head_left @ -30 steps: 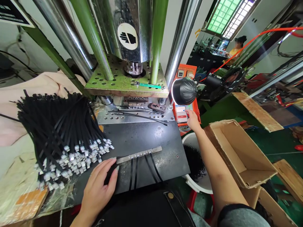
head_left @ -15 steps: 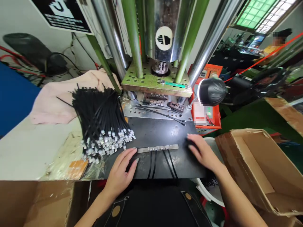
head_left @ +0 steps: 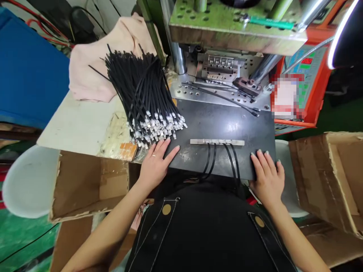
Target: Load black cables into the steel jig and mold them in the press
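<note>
On the dark worktop lies a narrow metal bar (head_left: 195, 141) with several black cables (head_left: 230, 158) set in it, their lengths hanging over the front edge. My left hand (head_left: 155, 162) rests open at the table edge, fingers spread, just below a big bundle of black cables (head_left: 144, 87) with pale connector ends. To the right of the bar, my right hand (head_left: 268, 175) lies open on the worktop's right front corner. Neither hand holds anything or touches the bar.
A press with a green plate (head_left: 215, 34) stands behind, a metal die (head_left: 221, 68) beneath it and loose cables (head_left: 224, 99) on its base. An orange control box (head_left: 312, 102) is at right. Cardboard boxes (head_left: 320, 181) and a white tub (head_left: 27, 185) flank the table.
The view has tilted down and shifted left. My left hand has let go of the bar's left end and moved away; my right hand has come down flat onto the table corner.
</note>
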Demonstrator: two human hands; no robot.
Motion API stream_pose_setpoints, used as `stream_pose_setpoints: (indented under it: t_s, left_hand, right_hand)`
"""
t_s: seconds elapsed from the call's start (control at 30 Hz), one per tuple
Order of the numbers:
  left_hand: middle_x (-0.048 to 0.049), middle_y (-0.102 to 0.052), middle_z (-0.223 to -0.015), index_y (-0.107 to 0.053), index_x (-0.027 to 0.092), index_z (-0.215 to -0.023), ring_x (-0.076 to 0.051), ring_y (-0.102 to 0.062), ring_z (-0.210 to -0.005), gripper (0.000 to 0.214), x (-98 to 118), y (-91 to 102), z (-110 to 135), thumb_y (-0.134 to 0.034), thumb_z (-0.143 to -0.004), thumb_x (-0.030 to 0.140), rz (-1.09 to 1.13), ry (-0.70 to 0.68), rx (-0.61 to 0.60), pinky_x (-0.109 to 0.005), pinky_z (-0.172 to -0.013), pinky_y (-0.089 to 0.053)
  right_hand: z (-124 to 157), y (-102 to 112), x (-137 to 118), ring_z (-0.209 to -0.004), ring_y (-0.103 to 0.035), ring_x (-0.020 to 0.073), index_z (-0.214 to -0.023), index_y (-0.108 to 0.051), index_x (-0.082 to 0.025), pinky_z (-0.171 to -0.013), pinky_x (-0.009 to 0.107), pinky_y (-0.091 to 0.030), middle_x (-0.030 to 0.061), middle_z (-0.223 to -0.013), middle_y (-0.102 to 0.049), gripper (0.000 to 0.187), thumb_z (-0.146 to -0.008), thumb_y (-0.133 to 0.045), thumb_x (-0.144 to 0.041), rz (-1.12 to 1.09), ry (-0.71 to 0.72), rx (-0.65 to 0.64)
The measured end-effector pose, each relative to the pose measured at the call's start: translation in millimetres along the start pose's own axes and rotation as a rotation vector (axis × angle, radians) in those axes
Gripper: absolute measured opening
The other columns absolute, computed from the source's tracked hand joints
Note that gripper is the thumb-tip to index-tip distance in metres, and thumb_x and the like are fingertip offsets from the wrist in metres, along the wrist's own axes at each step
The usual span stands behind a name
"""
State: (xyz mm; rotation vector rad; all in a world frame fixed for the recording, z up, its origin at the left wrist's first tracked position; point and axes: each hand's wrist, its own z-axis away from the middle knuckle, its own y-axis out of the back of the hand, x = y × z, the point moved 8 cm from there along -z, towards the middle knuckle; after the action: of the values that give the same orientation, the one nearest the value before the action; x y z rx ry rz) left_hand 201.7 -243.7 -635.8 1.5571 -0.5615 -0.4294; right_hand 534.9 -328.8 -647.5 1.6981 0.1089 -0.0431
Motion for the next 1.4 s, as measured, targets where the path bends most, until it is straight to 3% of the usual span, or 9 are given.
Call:
stream_pose_setpoints:
  t_s: [0.23, 0.63, 0.73, 0.83, 0.9, 0.97, 1.03, 1.23, 1.4]
  left_hand:
    - [-0.0150, -0.036, -0.154, -0.046, 0.022, -0.144, -0.032, -0.030, -0.144, 0.068, -2.9, -5.4, 8.3, -0.045, -0.080, -0.002, 0.021, 0.025, 0.128, -0.051, -0.114, -0.034]
    - [-0.0139, -0.034, -0.155, -0.045, 0.022, -0.145, -0.032, -0.030, -0.144, 0.071, -0.1, -4.1, 8.4, -0.046, -0.078, -0.002, 0.049, 0.017, 0.160, -0.051, -0.115, -0.034]
    - [-0.0132, -0.033, -0.156, -0.044, 0.024, -0.145, -0.033, -0.029, -0.145, 0.071, -1.2, -2.0, 8.2, -0.047, -0.079, -0.002, 0.065, 0.038, 0.158, -0.054, -0.115, -0.033]
    - [-0.0145, -0.024, -0.159, -0.045, 0.024, -0.144, -0.037, -0.026, -0.145, 0.061, 6.7, 7.2, 5.9, -0.057, -0.086, 0.011, 0.146, -0.021, 0.106, -0.058, -0.115, -0.031]
    - [-0.0152, -0.020, -0.160, -0.042, 0.023, -0.145, -0.037, -0.026, -0.145, 0.061, 17.7, 18.7, 2.4, -0.063, -0.088, 0.028, 0.263, -0.105, 0.089, -0.060, -0.115, -0.030]
    - [-0.0150, -0.025, -0.159, -0.038, 0.024, -0.146, -0.035, -0.030, -0.144, 0.065, 28.4, 32.9, -3.6, -0.064, -0.089, 0.036, 0.389, -0.180, 0.137, -0.059, -0.115, -0.030]
    - [-0.0146, -0.035, -0.154, -0.038, 0.023, -0.146, -0.033, -0.036, -0.141, 0.063, 35.4, 43.4, -12.2, -0.064, -0.089, 0.033, 0.479, -0.221, 0.235, -0.057, -0.115, -0.033]
    - [-0.0133, -0.051, -0.142, -0.046, 0.020, -0.140, -0.025, -0.051, -0.130, 0.050, 26.8, 36.0, -34.1, -0.059, -0.092, 0.020, 0.571, -0.046, 0.457, -0.044, -0.110, -0.045]
    - [-0.0119, -0.060, -0.129, -0.055, 0.017, -0.129, -0.023, -0.058, -0.121, 0.042, 17.9, 36.4, -23.9, -0.059, -0.088, 0.011, 0.554, 0.048, 0.592, -0.041, -0.106, -0.049]
  right_hand:
    - [0.8, 2.8, -5.4, -0.140, -0.036, 0.0332, -0.151, -0.029, -0.024, -0.111, 0.054, -0.027, 0.0105, -0.155, -0.035, 0.082, -0.074, -0.054, -0.011, 0.030, -0.016, 0.021]
    - [2.2, -0.6, -8.7, -0.143, -0.030, 0.0345, -0.154, -0.020, -0.026, -0.113, 0.057, -0.023, 0.0088, -0.157, -0.031, 0.087, -0.076, -0.054, -0.012, 0.008, -0.008, 0.016]
    - [2.9, 6.1, -5.2, -0.145, -0.025, 0.0360, -0.155, -0.019, -0.024, -0.112, 0.062, -0.023, 0.0103, -0.159, -0.026, 0.083, -0.081, -0.056, -0.018, -0.030, 0.013, -0.037]
    - [-5.0, 20.9, 6.3, -0.143, -0.028, 0.0371, -0.150, -0.032, -0.028, -0.112, 0.066, -0.023, 0.0090, -0.157, -0.031, 0.068, -0.088, -0.058, -0.034, -0.197, 0.123, -0.182]
    - [-23.7, 36.9, 23.2, -0.134, -0.044, 0.0334, -0.140, -0.047, -0.031, -0.112, 0.062, -0.031, 0.0068, -0.147, -0.048, 0.051, -0.091, -0.056, -0.041, -0.364, 0.135, -0.211]
    - [-57.9, 53.4, 45.6, -0.118, -0.060, 0.0293, -0.130, -0.057, -0.030, -0.105, 0.053, -0.044, 0.0066, -0.129, -0.063, 0.039, -0.093, -0.054, -0.043, -0.455, 0.047, -0.103]
    - [-101.4, 61.1, 55.0, -0.108, -0.064, 0.0281, -0.123, -0.063, -0.024, -0.097, 0.047, -0.051, 0.0090, -0.119, -0.068, 0.036, -0.093, -0.053, -0.041, -0.443, -0.007, 0.036]
    - [-231.1, 18.1, -14.1, -0.127, -0.048, 0.0356, -0.134, -0.051, -0.008, -0.107, 0.052, -0.039, 0.0207, -0.136, -0.054, 0.055, -0.091, -0.058, -0.041, -0.259, 0.219, 0.084]
    - [-266.9, -8.9, -49.0, -0.131, -0.038, 0.0429, -0.138, -0.044, -0.003, -0.109, 0.062, -0.026, 0.0278, -0.138, -0.048, 0.063, -0.091, -0.060, -0.042, -0.060, 0.144, 0.099]
